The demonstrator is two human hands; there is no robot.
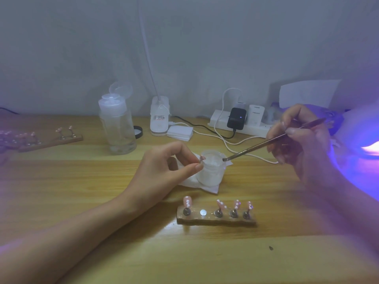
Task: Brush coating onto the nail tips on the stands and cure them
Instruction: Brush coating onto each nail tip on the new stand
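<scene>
A small white open jar (211,171) stands on a white wipe (211,187) at the table's middle. My left hand (164,171) pinches a pink nail tip (202,158) at the jar's left rim. My right hand (303,140) grips a thin brush (266,141), its bristle end touching the jar's right rim. In front of the jar lies a wooden stand (216,218) with several pink dotted nail tips upright on pegs and one bare metal spot. A glowing purple cure lamp (361,148) sits at the right edge.
A second stand (51,140) with nail tips lies at the far left. A clear pump bottle (117,124), a black lid (138,132), a lamp base (160,117), stacked white pads (180,133), a power strip (240,124) and trailing cables line the back.
</scene>
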